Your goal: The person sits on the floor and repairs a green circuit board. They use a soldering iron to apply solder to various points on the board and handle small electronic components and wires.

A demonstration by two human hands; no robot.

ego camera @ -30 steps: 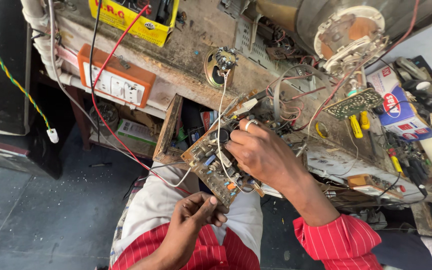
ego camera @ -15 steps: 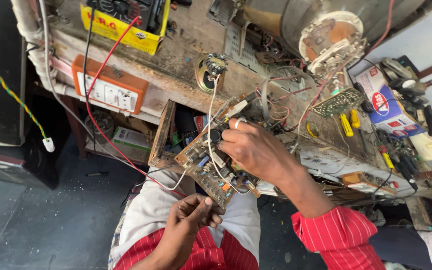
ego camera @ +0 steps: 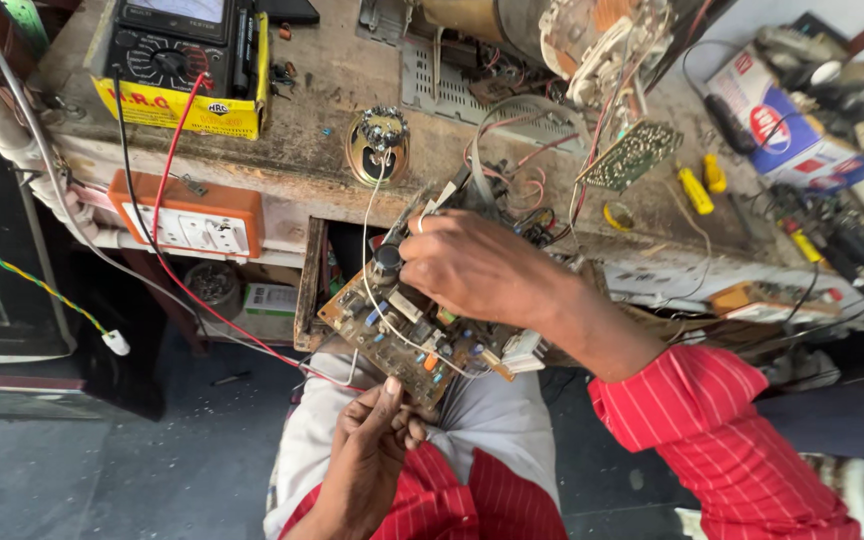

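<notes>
Head view: my right hand (ego camera: 472, 268) grips the top of the circuit board (ego camera: 402, 335), held over my lap before the worktop (ego camera: 322, 150). My left hand (ego camera: 377, 440) pinches its lower edge. Wires remain attached; board not yet freed.

One view only — a head-worn camera, looking steeply down from above the seated person's lap toward the worktop (ego camera: 352, 130). The lens faces forward and downward, so the worktop's front edge runs across the upper half of the frame, tilted, and the floor (ego camera: 72, 470) fills the lower left. Range is close — the left hand (ego camera: 367, 455) and right hand (ego camera: 472, 265) sit near frame centre, just off the front edge. No second view shares the scene.
</notes>
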